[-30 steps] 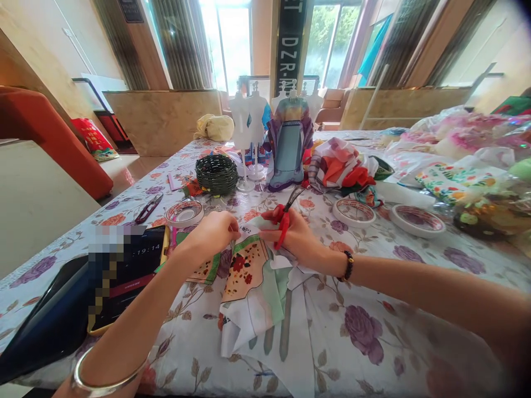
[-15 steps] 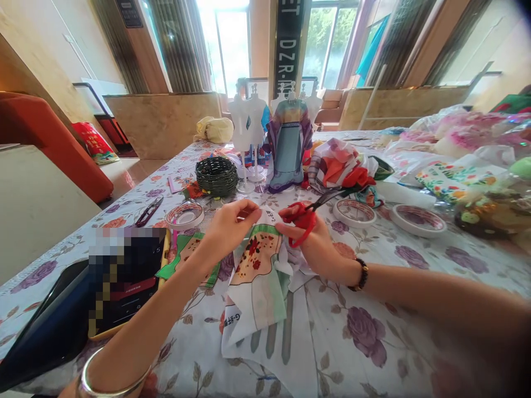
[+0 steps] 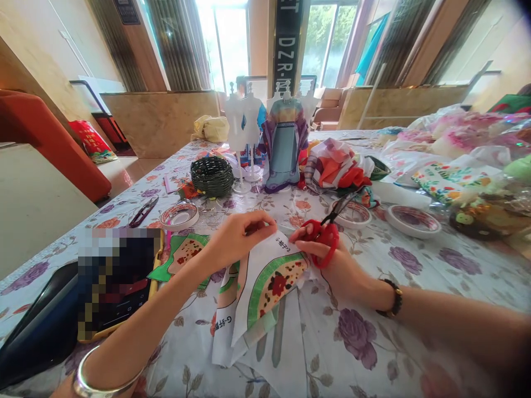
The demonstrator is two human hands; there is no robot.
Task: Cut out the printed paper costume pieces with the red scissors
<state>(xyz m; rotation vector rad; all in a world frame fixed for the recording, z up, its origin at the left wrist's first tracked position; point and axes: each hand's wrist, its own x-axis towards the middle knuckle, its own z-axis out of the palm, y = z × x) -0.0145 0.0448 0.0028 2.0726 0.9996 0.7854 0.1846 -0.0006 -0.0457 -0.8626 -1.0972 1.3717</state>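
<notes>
A printed white cloth (image 3: pixel 265 293) with a green-edged floral pattern and black characters hangs folded over the table in front of me. My left hand (image 3: pixel 243 235) pinches its top edge between thumb and fingers. Close by on the right, my right hand (image 3: pixel 332 254) has red-handled scissors (image 3: pixel 327 237) hooked on its fingers, their dark blades pointing up and away from the cloth. The thumb and fingertips of that hand also touch the cloth's upper right edge. Left of the cloth lies a cut green and floral piece (image 3: pixel 186 254), partly behind my left forearm.
A phone (image 3: pixel 120 287) lies at left, near thread snips (image 3: pixel 144 211) and a tape roll (image 3: pixel 179 215). Behind stand a dark woven basket (image 3: pixel 212 176), white mannequins (image 3: pixel 236 124) and a dressed one (image 3: pixel 284 146). More tape rolls (image 3: pixel 412 221) and plastic bags (image 3: pixel 460 177) are at right.
The cloth has been spread and turned, so its green curved band and lettering now show more fully. My hands have moved slightly apart, and the scissors have shifted right with my right hand.
</notes>
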